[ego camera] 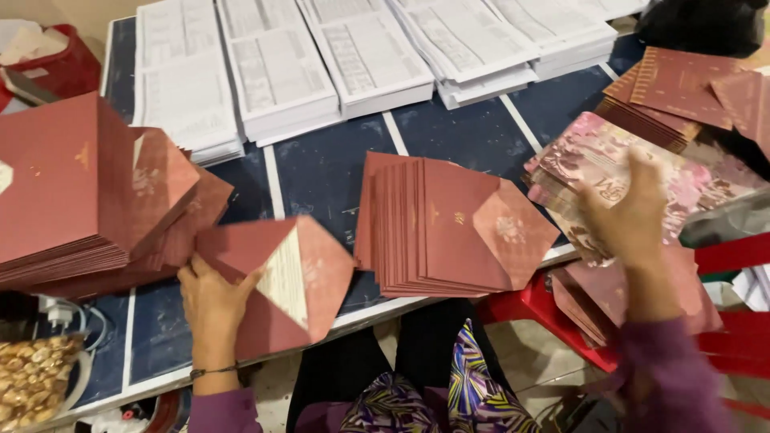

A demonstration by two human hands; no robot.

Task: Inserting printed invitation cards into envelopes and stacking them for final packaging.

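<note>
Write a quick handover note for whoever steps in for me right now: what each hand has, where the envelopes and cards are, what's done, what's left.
Left hand: grips an open maroon envelope with a white sheet inside, at the table edge.
Right hand: reaching onto the pink floral cards at right, nothing lifted clear.
Done: fanned stack of envelopes in the middle, flaps open.
Left: tall envelope pile at left; printed sheet stacks along the far side.

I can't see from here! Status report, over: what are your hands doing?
Left hand holds an open red envelope. Right hand rests on the pink floral cards. Envelope stack sits between.
</note>
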